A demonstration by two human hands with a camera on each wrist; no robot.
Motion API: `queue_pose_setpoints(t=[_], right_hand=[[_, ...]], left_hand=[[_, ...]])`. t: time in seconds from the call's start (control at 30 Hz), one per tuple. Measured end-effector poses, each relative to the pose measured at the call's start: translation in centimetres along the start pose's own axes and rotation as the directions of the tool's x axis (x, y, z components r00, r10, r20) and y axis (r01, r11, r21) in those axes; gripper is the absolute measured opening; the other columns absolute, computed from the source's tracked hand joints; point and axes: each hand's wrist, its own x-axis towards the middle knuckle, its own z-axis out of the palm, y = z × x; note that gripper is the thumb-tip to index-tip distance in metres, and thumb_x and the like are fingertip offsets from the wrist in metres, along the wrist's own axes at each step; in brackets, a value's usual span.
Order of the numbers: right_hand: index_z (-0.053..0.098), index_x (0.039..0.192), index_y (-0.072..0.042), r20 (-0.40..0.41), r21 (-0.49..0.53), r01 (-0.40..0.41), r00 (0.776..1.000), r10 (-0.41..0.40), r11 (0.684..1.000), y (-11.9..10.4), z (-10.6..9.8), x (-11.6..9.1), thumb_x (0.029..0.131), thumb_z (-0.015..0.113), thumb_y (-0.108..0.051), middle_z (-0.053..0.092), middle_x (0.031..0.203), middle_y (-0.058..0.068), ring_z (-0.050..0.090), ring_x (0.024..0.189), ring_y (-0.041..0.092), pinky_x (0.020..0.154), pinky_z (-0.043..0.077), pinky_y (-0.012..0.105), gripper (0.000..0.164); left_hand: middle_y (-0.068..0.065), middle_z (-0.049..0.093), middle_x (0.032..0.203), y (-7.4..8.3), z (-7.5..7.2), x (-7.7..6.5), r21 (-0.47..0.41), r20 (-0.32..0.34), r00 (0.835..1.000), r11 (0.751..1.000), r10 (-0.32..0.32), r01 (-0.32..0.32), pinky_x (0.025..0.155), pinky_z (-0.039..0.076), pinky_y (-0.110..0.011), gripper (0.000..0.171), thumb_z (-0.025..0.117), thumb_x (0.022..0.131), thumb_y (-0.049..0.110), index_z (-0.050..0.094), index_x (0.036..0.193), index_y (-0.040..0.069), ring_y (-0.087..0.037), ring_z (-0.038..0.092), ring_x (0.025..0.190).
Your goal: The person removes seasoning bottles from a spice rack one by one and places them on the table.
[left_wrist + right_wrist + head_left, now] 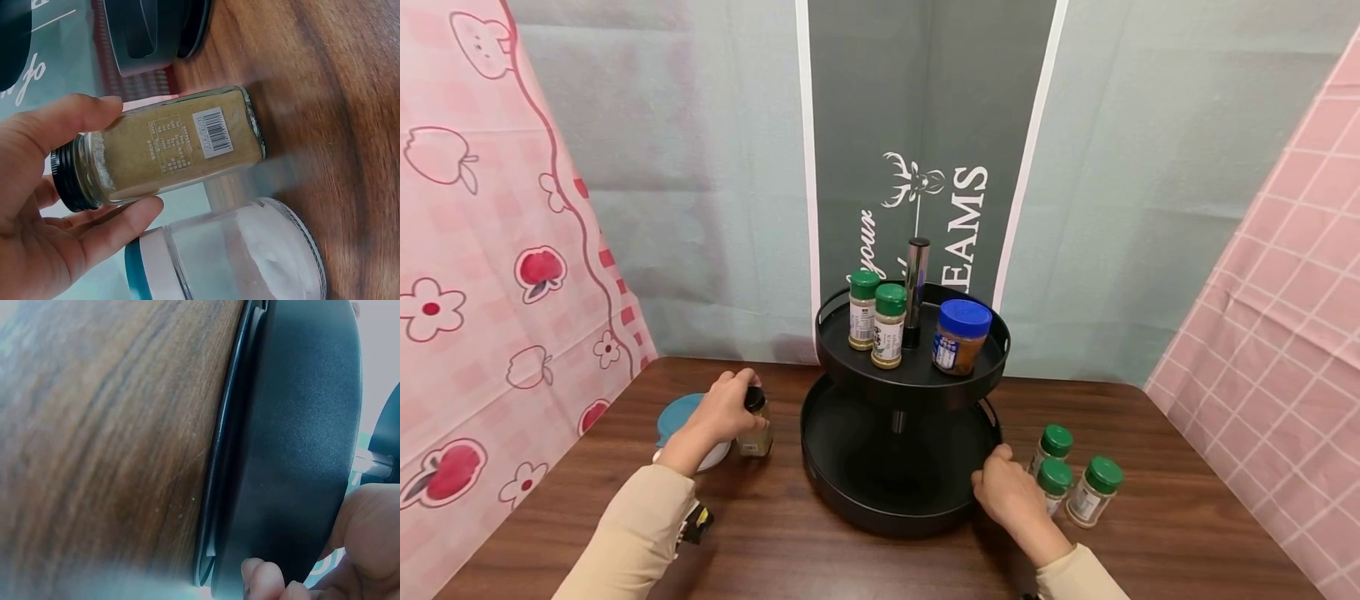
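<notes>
Jar (178, 140), square-sided and of clear glass, stands at the left of the worktop (775, 567), between a clear round canister (250, 250) and the black two-tier rack (904, 523). We observe a brownish-yellow powder filling most of it, with a paler, whitish film on the glass just below the neck. The black screw lid (64, 178) has a ridged edge and is in place. On the face turned to the left wrist camera, we note fine pale print in a ruled panel, too small for us to read, and near the base a white barcode sticker (213, 132). The left hand (724, 407) grips the jar near its neck, thumb on one side and fingers on the opposite one. The jar appears upright in the head view; whether its base touches the wood we cannot tell. The right hand (1009, 490) pinches the rim of the rack's lower tray (880, 467), thumb over the edge and fingertips against the outer wall. The upper tray (898, 392) bears two green-capped shakers (888, 329) and a blue-lidded tub (961, 337). Three further green-capped bottles (1086, 504) stand grouped near the right hand. The canister, blue-lidded, contains a white substance.
</notes>
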Motion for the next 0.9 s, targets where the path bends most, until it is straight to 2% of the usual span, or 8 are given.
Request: queue_pose_setpoints(t=[0.37,0.57,0.7,0.9], right_hand=[[0.029,0.12,0.025,-0.004,-0.005,0.004,1.0,-0.004,1.0,0.0,-0.1,0.0,0.086,0.048,-0.016,0.057,0.072,0.026,0.053,0.059,0.03,0.051,0.045,0.045,0.057],[0.029,0.119,0.025,-0.014,-0.007,0.007,1.0,-0.007,1.0,0.1,0.0,0.0,0.085,0.048,-0.016,0.057,0.071,0.026,0.053,0.058,0.03,0.05,0.045,0.045,0.056],[0.03,0.118,0.024,-0.013,-0.003,0.005,1.0,-0.005,1.0,0.1,0.0,0.0,0.085,0.048,-0.016,0.057,0.072,0.026,0.054,0.059,0.03,0.05,0.045,0.045,0.055],[0.029,0.119,0.025,-0.013,0.0,0.006,1.0,-0.006,1.0,0.1,0.1,0.0,0.085,0.048,-0.016,0.057,0.071,0.025,0.052,0.058,0.028,0.05,0.045,0.044,0.056]], left_hand=[[-0.019,0.048,0.09,0.3,-0.1,-0.1,0.022,0.018,1.0,1.0,-0.008,0.008,0.066,0.046,-0.046,0.051,0.08,0.062,0.015,0.05,0.101,0.002,-0.031,0.049,0.08],[-0.02,0.049,0.093,0.7,-0.4,-0.2,0.052,0.042,0.999,0.999,-0.002,0.0,0.068,0.046,-0.047,0.055,0.08,0.062,0.015,0.05,0.106,-0.001,-0.032,0.05,0.083],[-0.021,0.051,0.097,1.0,-1.1,-0.3,0.079,0.082,0.997,0.997,0.007,-0.013,0.071,0.046,-0.049,0.06,0.079,0.064,0.02,0.052,0.113,-0.001,-0.034,0.05,0.086],[-0.024,0.054,0.111,1.4,-2.7,-0.4,0.078,0.129,0.989,0.994,0.068,-0.078,0.081,0.044,-0.054,0.064,0.074,0.071,0.032,0.051,0.122,0.001,-0.042,0.048,0.101]])
